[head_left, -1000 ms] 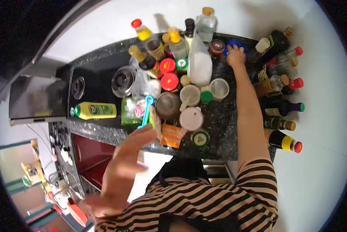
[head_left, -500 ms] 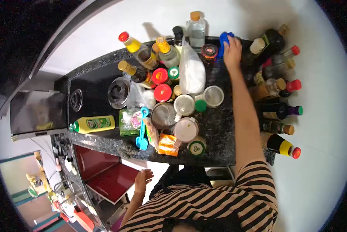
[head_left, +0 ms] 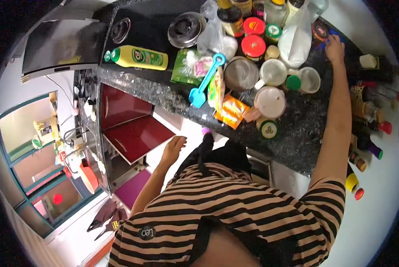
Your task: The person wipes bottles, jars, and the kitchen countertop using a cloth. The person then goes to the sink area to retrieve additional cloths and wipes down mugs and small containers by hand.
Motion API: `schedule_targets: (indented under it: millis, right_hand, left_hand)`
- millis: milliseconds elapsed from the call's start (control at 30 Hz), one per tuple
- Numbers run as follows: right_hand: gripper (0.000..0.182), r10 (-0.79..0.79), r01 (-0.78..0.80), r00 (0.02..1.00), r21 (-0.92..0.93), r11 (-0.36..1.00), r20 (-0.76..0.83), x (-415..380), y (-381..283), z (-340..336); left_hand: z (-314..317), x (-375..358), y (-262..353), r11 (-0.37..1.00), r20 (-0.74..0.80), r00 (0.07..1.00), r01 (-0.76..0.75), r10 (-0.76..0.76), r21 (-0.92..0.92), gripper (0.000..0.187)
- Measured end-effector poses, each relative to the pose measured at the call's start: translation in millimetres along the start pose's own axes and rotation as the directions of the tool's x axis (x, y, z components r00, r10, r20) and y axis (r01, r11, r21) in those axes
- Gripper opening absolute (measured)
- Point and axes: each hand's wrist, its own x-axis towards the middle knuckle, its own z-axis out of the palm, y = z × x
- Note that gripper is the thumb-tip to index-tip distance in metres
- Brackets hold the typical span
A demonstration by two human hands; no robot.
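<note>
My right hand (head_left: 335, 48) reaches across the dark counter (head_left: 297, 142) and is closed on a blue cloth (head_left: 334, 33), mostly covered by the fingers. Right beside it stands a jar with a dark and red lid (head_left: 320, 31). A white plastic bag (head_left: 295, 46) lies a little further left. My left hand (head_left: 174, 149) hangs in front of the counter, holding nothing, its fingers loosely stretched. Above it a light-blue toy shovel (head_left: 207, 82) and an orange packet (head_left: 231, 110) lie at the counter's front edge.
Red-lidded jars (head_left: 253, 46), a clear-lidded container (head_left: 270, 102) and a glass mug (head_left: 272, 72) crowd the middle. Several bottles (head_left: 372, 144) line the right edge. A yellow cleaner bottle (head_left: 141, 58) lies at left. A red cabinet door (head_left: 137, 135) stands open below.
The view has shifted and turned, so the counter appears higher and further right. My right hand stays on the blue cloth by the dark-and-red-lidded jar. My left hand still hangs free.
</note>
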Motion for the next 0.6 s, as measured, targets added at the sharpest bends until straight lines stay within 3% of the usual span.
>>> schedule_targets:
  millis: [67,200,300,367,533,600]
  right_hand:
    - [0.036,0.022,-0.022,0.999,-0.009,1.000,0.040,-11,-2,-4]
    - [0.037,0.041,-0.043,0.996,0.018,0.999,0.081,-53,-10,-3]
    - [0.040,-0.014,0.028,0.998,-0.204,0.979,0.067,-100,1,24]
    - [0.045,0.171,-0.163,0.934,-0.051,0.985,0.312,-123,-29,-15]
    - [0.040,-0.011,0.012,0.995,0.004,1.000,-0.098,-222,-62,-44]
    - [0.036,0.093,-0.066,0.990,0.240,0.969,-0.104,-234,-70,-30]
  left_hand:
    - [0,3,-6,0.995,0.039,0.996,-0.084,0.083,0.047,0.035]
    - [-5,5,-7,0.995,0.063,0.994,-0.093,0.092,0.021,0.034]
    - [-15,17,-31,0.989,0.072,0.989,-0.133,0.129,0.063,0.034]
    - [-24,32,-47,0.980,0.084,0.983,-0.173,0.165,0.096,0.033]
    - [-53,48,-61,0.955,0.107,0.962,-0.263,0.249,0.135,0.034]
    - [-68,60,-68,0.958,0.160,0.948,-0.285,0.274,0.046,0.032]
